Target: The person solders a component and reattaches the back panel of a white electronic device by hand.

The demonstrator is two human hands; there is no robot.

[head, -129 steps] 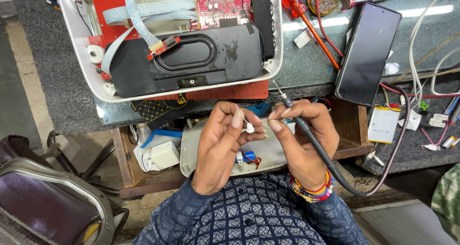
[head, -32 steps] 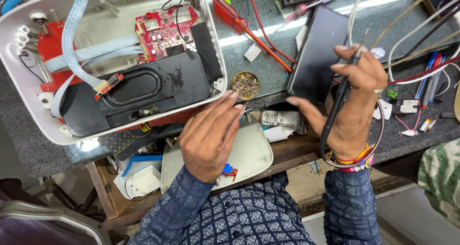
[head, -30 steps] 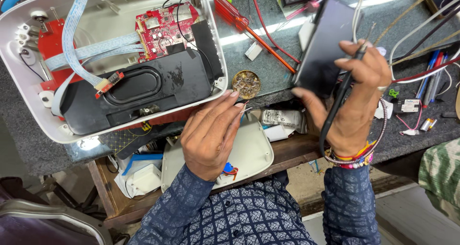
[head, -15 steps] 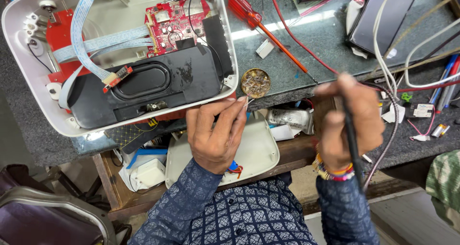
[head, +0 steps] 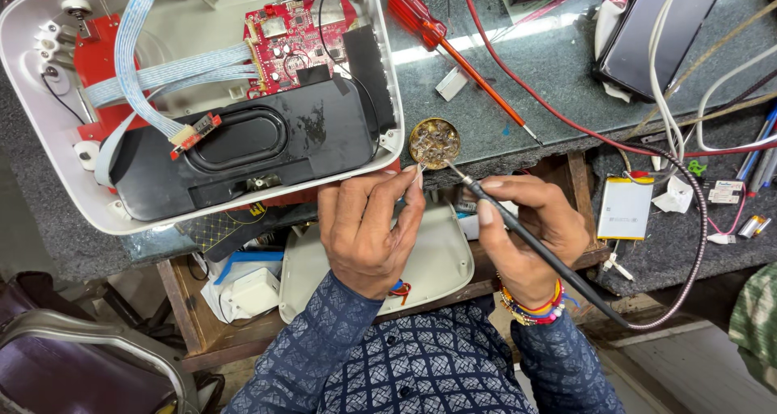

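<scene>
Soldering iron (head: 518, 228): gripped in right hand (head: 530, 236) fingers, long axis diagonal, tip up-left at round tin (head: 435, 142) on grey desk (head: 558, 82). Left hand (head: 368, 228) pinches something small beside tip.

Bright even daylight, glare streak on worktop (head: 518, 29) (upper middle), sharp focus, slight edge distortion.

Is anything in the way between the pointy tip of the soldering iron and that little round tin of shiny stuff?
Nothing visible is. The right hand holds the soldering iron with its tip right at the edge of the round tin. The left hand pinches something tiny just beside the tip, not across its path.
</scene>
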